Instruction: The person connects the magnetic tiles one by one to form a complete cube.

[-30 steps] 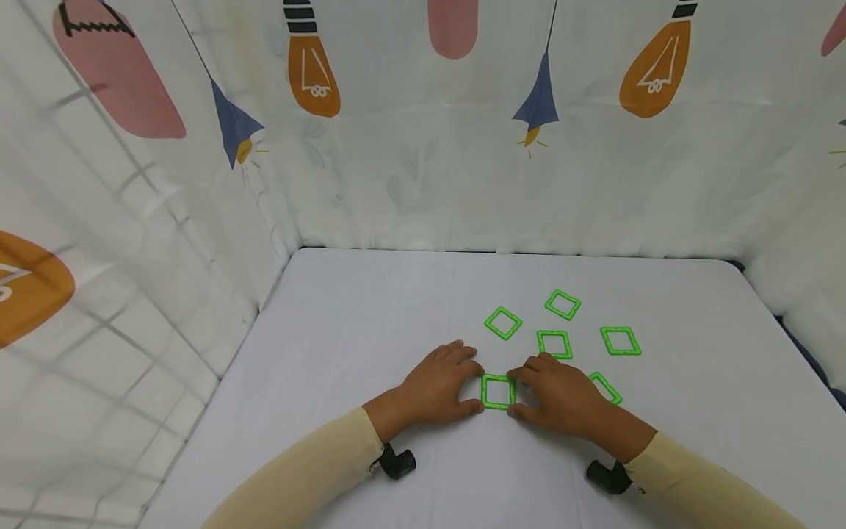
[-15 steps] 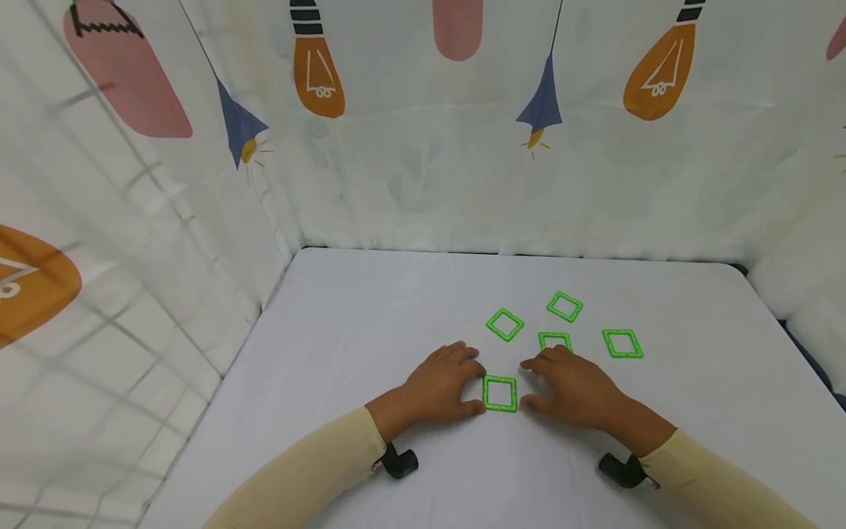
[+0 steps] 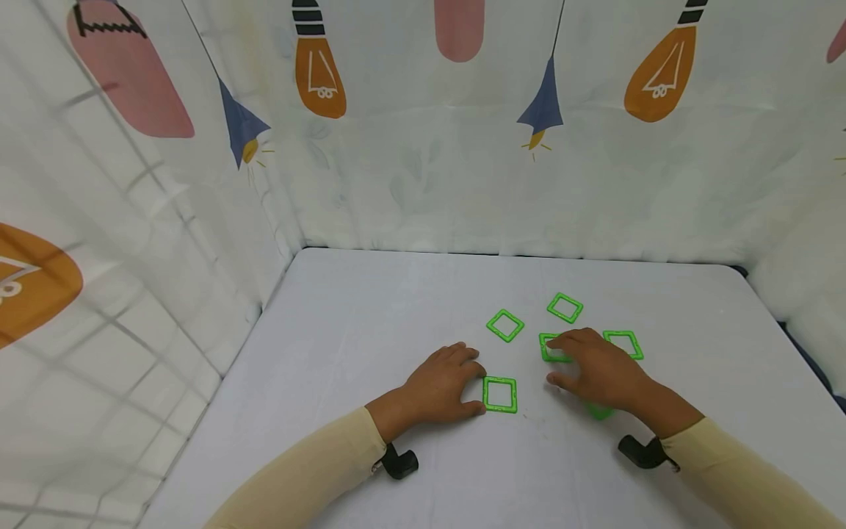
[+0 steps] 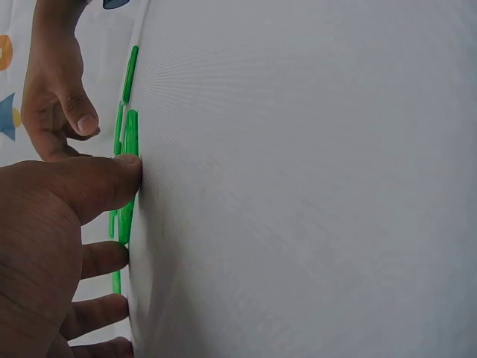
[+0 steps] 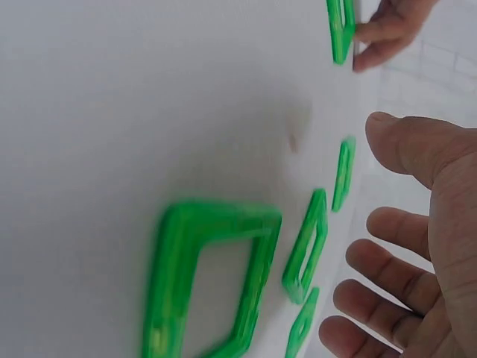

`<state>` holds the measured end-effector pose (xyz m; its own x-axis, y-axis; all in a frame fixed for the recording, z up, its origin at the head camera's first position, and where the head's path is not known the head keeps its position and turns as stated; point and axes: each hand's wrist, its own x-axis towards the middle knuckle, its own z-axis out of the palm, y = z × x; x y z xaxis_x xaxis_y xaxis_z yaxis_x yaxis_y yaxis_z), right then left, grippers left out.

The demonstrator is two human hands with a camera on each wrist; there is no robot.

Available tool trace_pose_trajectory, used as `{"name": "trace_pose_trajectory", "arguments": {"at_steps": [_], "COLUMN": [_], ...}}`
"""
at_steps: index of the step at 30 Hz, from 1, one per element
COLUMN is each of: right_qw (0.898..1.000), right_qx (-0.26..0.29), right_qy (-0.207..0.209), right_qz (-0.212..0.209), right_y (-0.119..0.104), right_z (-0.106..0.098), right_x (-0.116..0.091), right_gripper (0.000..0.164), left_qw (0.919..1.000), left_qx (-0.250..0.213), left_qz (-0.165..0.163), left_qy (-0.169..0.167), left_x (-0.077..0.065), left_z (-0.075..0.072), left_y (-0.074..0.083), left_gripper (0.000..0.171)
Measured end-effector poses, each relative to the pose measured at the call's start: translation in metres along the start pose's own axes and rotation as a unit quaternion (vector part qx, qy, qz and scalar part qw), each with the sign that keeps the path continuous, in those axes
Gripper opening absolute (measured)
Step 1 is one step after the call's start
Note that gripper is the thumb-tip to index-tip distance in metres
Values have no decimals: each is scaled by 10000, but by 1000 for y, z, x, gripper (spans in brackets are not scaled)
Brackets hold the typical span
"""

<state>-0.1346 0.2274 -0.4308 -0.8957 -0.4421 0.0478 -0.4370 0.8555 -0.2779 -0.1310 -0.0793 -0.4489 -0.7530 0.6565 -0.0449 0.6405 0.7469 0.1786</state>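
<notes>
Several thin green square frames lie flat on a white-covered table. My left hand [image 3: 439, 386] rests at the left edge of one green square frame [image 3: 500, 409], with thumb and index fingertips touching its two left corners. In the left wrist view the thumb overlaps that frame's near edge. My right hand [image 3: 598, 367] hovers over the right-hand group, fingers spread and holding nothing. It partly covers a second green frame [image 3: 543, 347] and most of a third [image 3: 600, 412]. In the right wrist view a large, blurred green frame [image 5: 173, 276] lies below the palm.
Farther back lie a tilted green frame [image 3: 498, 333], another tilted one [image 3: 559, 316], and one at the right [image 3: 619, 333]. White printed curtains [image 3: 423, 184] enclose the table's back and sides. Each wrist wears a small black camera.
My right hand has let go of the nearest green frame and moved right and away over the other frames. My left hand stays at its corners.
</notes>
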Motion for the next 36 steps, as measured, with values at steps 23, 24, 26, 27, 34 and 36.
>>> {"name": "trace_pose_trajectory", "arguments": {"at_steps": [23, 24, 26, 27, 34, 36], "right_qw": [9990, 9990, 9990, 9990, 9984, 9983], "right_qx": [311, 299, 294, 288, 307, 308], "right_qy": [-211, -222, -245, -254, -367, -399], "right_qz": [246, 234, 235, 244, 302, 289], "right_y": [33, 34, 34, 35, 36, 37], "right_z": [-5, -4, -4, -3, 0, 0], "right_x": [11, 12, 13, 14, 18, 19], "right_gripper": [50, 50, 50, 49, 49, 49], "left_qw": [10000, 10000, 9999, 9999, 10000, 10000], "left_qx": [23, 18, 17, 21, 51, 58], "left_qz": [-64, -71, -80, -82, -44, -38], "left_qy": [-50, -59, -69, -66, -28, -20], "left_x": [0, 0, 0, 0, 0, 0], "left_z": [-1, -1, -1, -1, -1, -1], "left_y": [2, 2, 2, 2, 2, 2], "left_gripper": [51, 51, 52, 51, 52, 51]}}
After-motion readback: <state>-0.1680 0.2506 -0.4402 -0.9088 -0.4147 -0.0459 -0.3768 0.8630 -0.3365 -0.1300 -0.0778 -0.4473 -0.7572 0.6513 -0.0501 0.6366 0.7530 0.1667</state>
